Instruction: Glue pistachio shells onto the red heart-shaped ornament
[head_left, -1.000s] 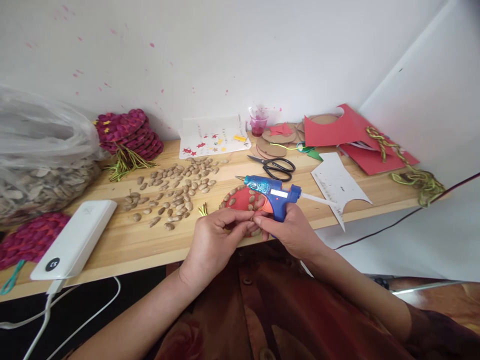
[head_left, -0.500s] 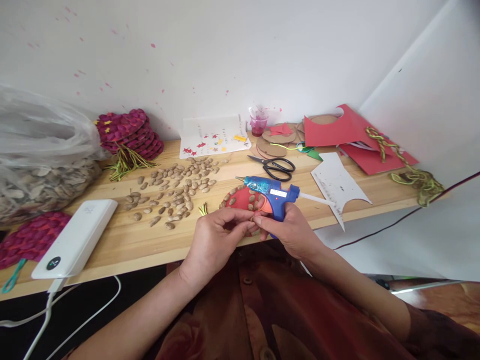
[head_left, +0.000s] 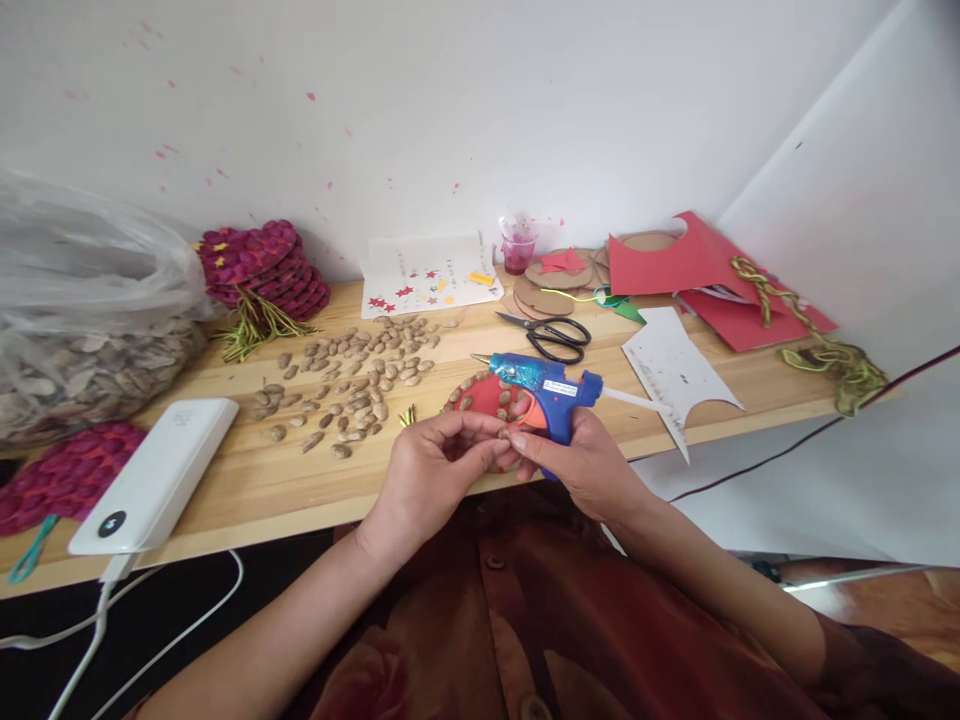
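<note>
My left hand (head_left: 439,470) is closed in a pinch on a small peanut shell (head_left: 503,434), mostly covered by the fingers. My right hand (head_left: 581,462) grips a blue glue gun (head_left: 556,400) with an orange trigger; its nozzle points left and a white glue stick (head_left: 630,397) sticks out behind. The right thumb and fingertips meet the left fingertips at the shell. Under the gun and hands lies a red disc (head_left: 480,396) with several peanut shells along its rim, partly hidden. Loose peanut shells (head_left: 360,385) are scattered left of it.
Black-handled scissors (head_left: 559,338) lie behind the gun. A white power bank (head_left: 157,475), a plastic bag of shells (head_left: 97,370) and purple shell-covered discs (head_left: 262,265) occupy the left. Red card (head_left: 660,262), white card (head_left: 675,360) and tangled cord (head_left: 840,370) lie at right.
Both hands stay almost in place at the peanut shell, the glue gun still in the right. The whole view has shifted very slightly.
</note>
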